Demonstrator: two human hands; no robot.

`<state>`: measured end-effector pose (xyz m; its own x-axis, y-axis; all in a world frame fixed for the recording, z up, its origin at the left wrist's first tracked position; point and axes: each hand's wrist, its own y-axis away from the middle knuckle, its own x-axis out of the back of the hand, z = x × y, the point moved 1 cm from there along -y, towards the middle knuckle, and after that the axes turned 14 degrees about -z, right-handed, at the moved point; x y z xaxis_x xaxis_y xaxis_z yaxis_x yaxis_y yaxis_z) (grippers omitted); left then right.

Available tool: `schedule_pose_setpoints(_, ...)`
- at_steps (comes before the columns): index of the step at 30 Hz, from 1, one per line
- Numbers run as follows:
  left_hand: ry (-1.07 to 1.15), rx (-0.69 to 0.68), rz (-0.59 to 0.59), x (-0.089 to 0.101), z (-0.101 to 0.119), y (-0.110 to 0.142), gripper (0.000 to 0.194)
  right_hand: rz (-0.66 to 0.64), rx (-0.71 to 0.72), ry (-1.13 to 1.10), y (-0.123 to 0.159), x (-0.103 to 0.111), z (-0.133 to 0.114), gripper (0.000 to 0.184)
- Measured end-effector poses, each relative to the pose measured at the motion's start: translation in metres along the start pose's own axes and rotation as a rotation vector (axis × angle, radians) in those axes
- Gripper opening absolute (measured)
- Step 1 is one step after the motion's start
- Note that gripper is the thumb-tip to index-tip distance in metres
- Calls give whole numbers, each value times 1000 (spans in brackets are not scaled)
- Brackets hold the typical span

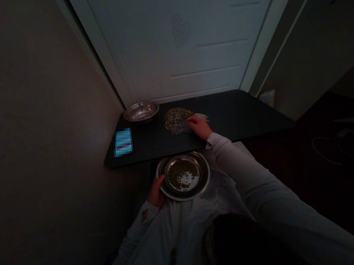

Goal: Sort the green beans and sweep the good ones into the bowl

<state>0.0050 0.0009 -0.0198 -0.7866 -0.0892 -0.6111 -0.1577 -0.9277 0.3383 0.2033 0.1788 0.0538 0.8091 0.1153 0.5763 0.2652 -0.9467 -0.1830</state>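
Observation:
My left hand [156,192] grips the left rim of a steel bowl [204,179] that I hold just below the near edge of a black table [245,119]. The bowl holds a thin layer of small greenish-brown grains [183,178]. My right hand [199,126] rests on the table at the right side of a loose heap of mixed grains [175,118]. Its fingers are curled with the tips in the heap. A small pale pile [201,115] lies just beyond that hand. Whether the fingers pinch any grains is too dark to see.
A second steel bowl [141,111] stands at the table's far left corner. A phone with a lit blue screen [123,142] lies near the left edge. A white door [183,39] rises behind the table, a wall [36,122] to the left, a cabinet [319,37] to the right.

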Motion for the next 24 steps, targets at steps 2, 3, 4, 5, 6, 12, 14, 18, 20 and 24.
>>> schedule_pose_setpoints(2, 0, 6, -4, -2, 1, 0, 21, -38, 11, -33, 3, -1, -1, 29)
schedule_pose_setpoints(3, 0, 6, -5, -2, 1, 0, 21, -51, 13, -44, 4, -1, -2, 29)
schedule_pose_setpoints(4, 0, 4, -6, -2, 2, 0, 20, -61, 15, -53, 5, -2, -3, 29)
schedule_pose_setpoints(5, -1, 2, -6, -3, 2, 0, 19, -68, 17, -62, 6, -2, -3, 28)
schedule_pose_setpoints(6, -2, 3, -6, -2, 1, 0, 19, -72, 15, -71, 7, -2, -3, 28)
schedule_pose_setpoints(12, -1, 13, 9, -1, 1, 1, 15, -42, -2, -116, 5, -2, -1, 29)
schedule_pose_setpoints(14, 3, 26, 1, -2, 1, 1, 15, -52, 8, -116, 4, -4, 0, 29)
schedule_pose_setpoints(18, 6, 15, 6, -3, 2, 1, 13, -57, 5, -129, 4, -5, 2, 29)
schedule_pose_setpoints(20, -1, 1, 4, -2, 2, 0, 12, -35, -8, -117, 5, -4, 2, 29)
schedule_pose_setpoints(24, -9, 8, 21, -2, 2, 0, 13, 45, -42, -76, 9, 0, -1, 28)
